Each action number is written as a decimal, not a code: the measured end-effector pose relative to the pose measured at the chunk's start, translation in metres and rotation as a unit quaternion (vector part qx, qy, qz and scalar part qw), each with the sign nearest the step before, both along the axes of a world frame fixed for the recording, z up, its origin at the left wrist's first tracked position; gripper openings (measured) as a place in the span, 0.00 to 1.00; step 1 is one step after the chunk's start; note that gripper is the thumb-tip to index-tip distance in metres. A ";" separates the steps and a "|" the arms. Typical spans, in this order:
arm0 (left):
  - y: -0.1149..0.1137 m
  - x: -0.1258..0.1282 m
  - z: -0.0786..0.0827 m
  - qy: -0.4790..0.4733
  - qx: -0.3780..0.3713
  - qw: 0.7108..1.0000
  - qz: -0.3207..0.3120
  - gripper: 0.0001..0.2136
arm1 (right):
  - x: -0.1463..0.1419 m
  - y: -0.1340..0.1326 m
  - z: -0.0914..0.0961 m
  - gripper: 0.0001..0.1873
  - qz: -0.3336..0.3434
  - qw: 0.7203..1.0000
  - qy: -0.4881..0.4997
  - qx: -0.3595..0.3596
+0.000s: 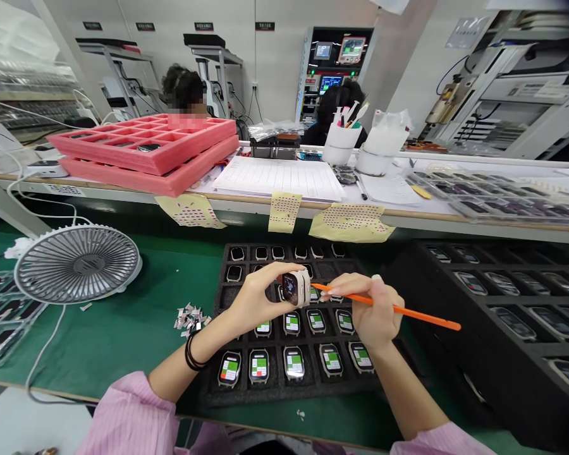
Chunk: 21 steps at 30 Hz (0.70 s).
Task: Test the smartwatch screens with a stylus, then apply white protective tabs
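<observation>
My left hand [252, 296] grips a smartwatch body [294, 289] between thumb and fingers, above the black foam tray [284, 392]. The watch is held on edge, its lit dark face turned left and its pale side toward my right hand. Closed around a thin orange stick [427, 318], my right hand [380, 309] brings the stick's tip to the side of the watch; whether it touches, I cannot tell. Below both hands, rows of watches [294, 362] lie in the tray's compartments. Nearer ones show green and white screens, while those at the back [262, 253] are dark.
On the left stand a grey fan [78, 264] and a pile of small white scraps [191, 319]. Stacked black trays [436, 341] with watches rise on the right. A shelf [246, 203] ahead carries pink foam trays [171, 180] and paper sheets [279, 177]. Two people sit beyond.
</observation>
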<state>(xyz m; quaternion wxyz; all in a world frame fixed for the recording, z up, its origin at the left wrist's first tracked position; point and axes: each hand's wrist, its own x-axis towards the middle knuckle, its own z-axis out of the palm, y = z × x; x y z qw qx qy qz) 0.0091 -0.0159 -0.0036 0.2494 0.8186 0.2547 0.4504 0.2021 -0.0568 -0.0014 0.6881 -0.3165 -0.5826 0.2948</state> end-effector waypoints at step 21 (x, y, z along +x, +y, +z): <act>-0.003 0.000 0.000 0.001 0.018 1.000 0.000 0.20 | -0.001 -0.001 -0.003 0.25 -0.002 0.998 -0.016 0.062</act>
